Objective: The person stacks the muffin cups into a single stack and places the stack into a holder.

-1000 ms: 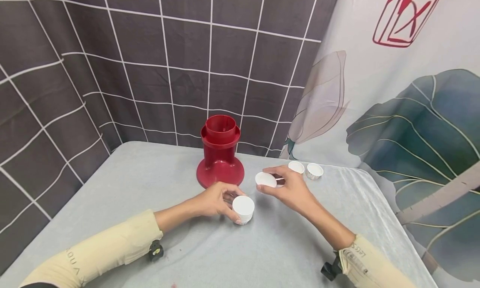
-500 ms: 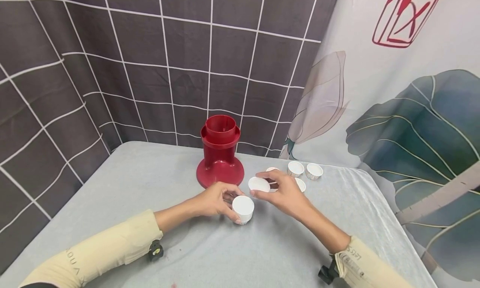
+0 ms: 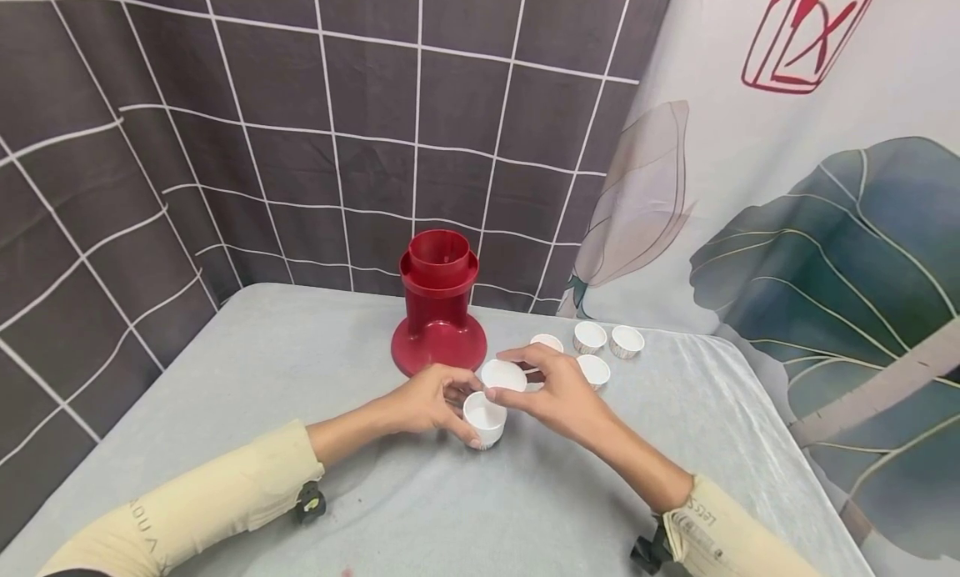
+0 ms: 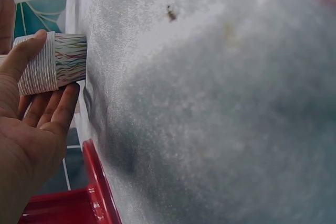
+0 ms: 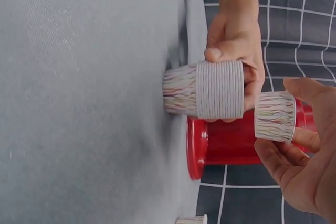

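My left hand (image 3: 429,402) holds a nested stack of paper baking cups (image 3: 486,431) upright on the cloth, thumb on one side and fingers on the other. In the right wrist view the stack's ridged rims (image 5: 220,90) lie close together above a sidewall with coloured wavy streaks. My right hand (image 3: 561,392) pinches a single paper baking cup (image 5: 275,116) between thumb and fingers. That cup is just above the stack and slightly behind it, with a narrow gap between them in the right wrist view.
Several loose paper cups (image 3: 590,337) stand at the back right, beyond my right hand. Behind my left hand is a red tube-shaped stand (image 3: 438,306) with a flared round base. Grey cloth (image 3: 420,510) covers the table, and a dark gridded curtain (image 3: 360,168) hangs behind.
My right hand has moved left and slightly toward me with its cup, closer to the stack. Loose cups behind it have come into view. The left hand has stayed on the stack.
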A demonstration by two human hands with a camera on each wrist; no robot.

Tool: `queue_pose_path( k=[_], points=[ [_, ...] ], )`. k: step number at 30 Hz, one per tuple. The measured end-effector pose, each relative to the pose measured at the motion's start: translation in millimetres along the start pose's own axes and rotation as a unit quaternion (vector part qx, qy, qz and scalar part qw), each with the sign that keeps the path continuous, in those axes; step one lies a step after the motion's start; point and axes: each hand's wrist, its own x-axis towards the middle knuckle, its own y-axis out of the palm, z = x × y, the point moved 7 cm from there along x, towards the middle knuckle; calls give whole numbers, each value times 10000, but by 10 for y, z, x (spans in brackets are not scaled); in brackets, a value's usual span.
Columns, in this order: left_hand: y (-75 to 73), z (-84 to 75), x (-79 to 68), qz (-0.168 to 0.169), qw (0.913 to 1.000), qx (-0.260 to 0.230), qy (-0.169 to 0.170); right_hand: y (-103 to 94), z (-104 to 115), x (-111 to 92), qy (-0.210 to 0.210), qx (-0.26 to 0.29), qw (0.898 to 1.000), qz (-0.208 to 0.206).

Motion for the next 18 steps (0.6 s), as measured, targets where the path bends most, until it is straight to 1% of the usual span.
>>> queue_pose_path(
  k=[6, 13, 18],
  points=[
    [2, 5, -4, 20, 10000, 19, 5, 68, 46, -14, -115, 40, 9999, 58],
    [8, 21, 0, 73, 9998, -158, 6, 150, 63, -36, -182, -34, 9997, 177],
    [13, 20, 7, 102, 9997, -201, 12, 172, 57, -49, -238, -37, 9995, 185]
  ],
)
